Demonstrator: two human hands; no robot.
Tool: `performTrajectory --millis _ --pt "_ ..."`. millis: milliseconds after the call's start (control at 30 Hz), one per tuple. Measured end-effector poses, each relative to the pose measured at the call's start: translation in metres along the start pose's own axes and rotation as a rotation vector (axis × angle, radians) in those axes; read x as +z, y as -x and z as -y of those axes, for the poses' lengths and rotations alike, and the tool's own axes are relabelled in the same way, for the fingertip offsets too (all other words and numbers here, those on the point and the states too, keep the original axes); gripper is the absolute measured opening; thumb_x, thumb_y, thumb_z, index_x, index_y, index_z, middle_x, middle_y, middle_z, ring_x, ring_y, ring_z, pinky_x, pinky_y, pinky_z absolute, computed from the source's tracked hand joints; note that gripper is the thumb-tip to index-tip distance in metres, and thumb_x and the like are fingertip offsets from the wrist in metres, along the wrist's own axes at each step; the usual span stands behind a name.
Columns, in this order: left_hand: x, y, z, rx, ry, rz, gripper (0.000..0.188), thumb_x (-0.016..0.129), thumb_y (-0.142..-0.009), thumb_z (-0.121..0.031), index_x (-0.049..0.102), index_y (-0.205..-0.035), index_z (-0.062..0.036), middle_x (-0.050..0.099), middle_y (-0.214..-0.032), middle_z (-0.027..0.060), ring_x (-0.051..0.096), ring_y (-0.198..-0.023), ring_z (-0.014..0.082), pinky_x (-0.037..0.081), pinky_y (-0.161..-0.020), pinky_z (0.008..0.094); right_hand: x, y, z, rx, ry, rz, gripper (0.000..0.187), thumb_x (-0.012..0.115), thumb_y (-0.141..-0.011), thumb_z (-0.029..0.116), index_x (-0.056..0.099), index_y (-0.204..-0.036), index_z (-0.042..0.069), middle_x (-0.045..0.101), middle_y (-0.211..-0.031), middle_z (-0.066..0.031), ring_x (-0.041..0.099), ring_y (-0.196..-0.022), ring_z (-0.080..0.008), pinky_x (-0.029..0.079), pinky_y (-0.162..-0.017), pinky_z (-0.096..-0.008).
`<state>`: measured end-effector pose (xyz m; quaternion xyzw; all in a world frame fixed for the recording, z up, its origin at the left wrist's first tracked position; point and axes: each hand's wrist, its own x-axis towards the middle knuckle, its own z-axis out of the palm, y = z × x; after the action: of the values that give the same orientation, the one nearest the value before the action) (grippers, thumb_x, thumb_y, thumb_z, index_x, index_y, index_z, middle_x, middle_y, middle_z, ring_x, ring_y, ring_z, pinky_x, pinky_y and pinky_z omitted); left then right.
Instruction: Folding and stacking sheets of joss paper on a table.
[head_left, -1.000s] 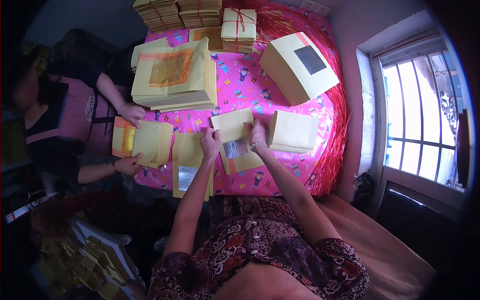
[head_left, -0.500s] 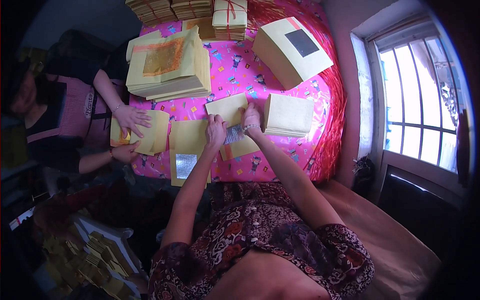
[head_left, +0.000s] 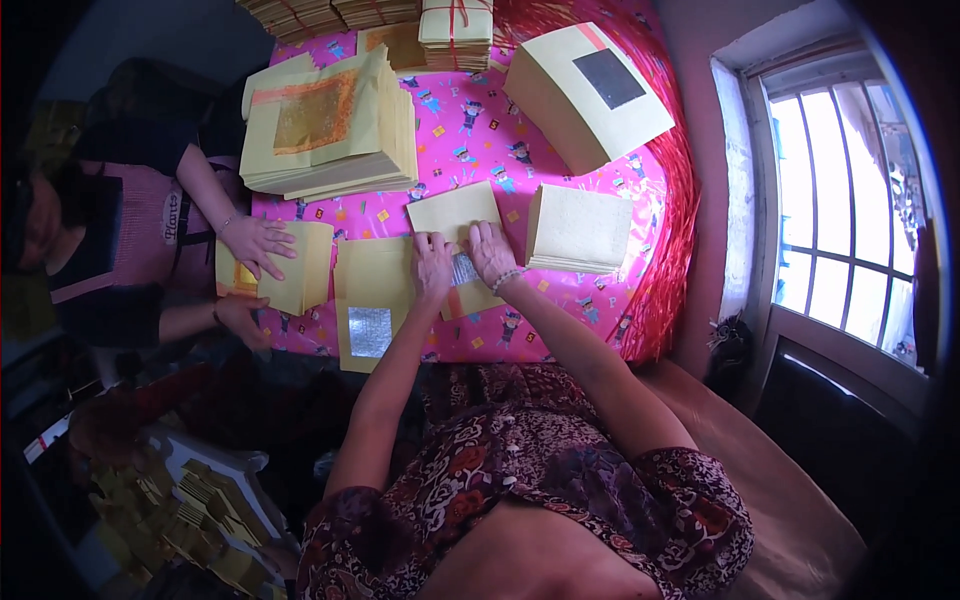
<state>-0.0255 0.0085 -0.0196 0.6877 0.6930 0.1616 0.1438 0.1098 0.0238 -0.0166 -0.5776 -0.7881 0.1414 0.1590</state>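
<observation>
A yellow paper sheet point(head_left: 452, 208) with a silver foil patch and a red stripe lies in front of me on the table, its far part showing a paler, plain face. My left hand point(head_left: 434, 268) is on its left side, fingers bent and held together at the edge of the pale part. Close beside it, my right hand point(head_left: 492, 256) has its fingers together on the same edge, partly covering the foil. Both thumbs are mostly hidden. Left of my hands lie flat yellow sheets point(head_left: 378, 270) with a silver square. A stack of folded paper point(head_left: 580, 228) stands to the right.
On the left a co-worker's hands point(head_left: 258, 245) rest at another yellow paper pile point(head_left: 310, 262). Large paper stacks point(head_left: 335, 165) point(head_left: 590, 100) and tied bundles point(head_left: 456, 35) stand farther back on the pink patterned tablecloth point(head_left: 490, 345). Red plastic strands point(head_left: 675, 230) line the right edge.
My right hand has moved left and nearer, from the sheet's right side onto the edge of the pale part. The co-worker's lower hand has shifted slightly away from the pile.
</observation>
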Motion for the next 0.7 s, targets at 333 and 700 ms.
performTrajectory --millis 333,700 --pt "0.007 0.004 0.003 0.035 -0.043 -0.163 0.022 0.062 -0.083 -0.021 0.047 -0.092 -0.0074 0.046 -0.098 0.0140 0.053 -0.086 0.0335 0.046 -0.073 0.0438 0.002 0.003 -0.003 -0.014 -0.127 -0.078 0.025 0.059 -0.084 0.024 0.047 -0.093 0.003 0.050 -0.093 -0.0143 0.050 -0.090 -0.0316 0.045 -0.076 -0.0409" --pt "-0.010 0.013 0.018 -0.341 0.346 -0.250 0.028 0.063 -0.084 -0.026 0.050 -0.090 -0.0016 0.054 -0.080 0.0125 0.054 -0.074 0.0292 0.044 -0.069 0.0415 -0.026 0.003 -0.013 -0.309 0.211 0.040 0.018 0.051 -0.083 0.018 0.057 -0.096 0.006 0.047 -0.098 -0.0067 0.049 -0.090 -0.0216 0.045 -0.073 -0.0330"
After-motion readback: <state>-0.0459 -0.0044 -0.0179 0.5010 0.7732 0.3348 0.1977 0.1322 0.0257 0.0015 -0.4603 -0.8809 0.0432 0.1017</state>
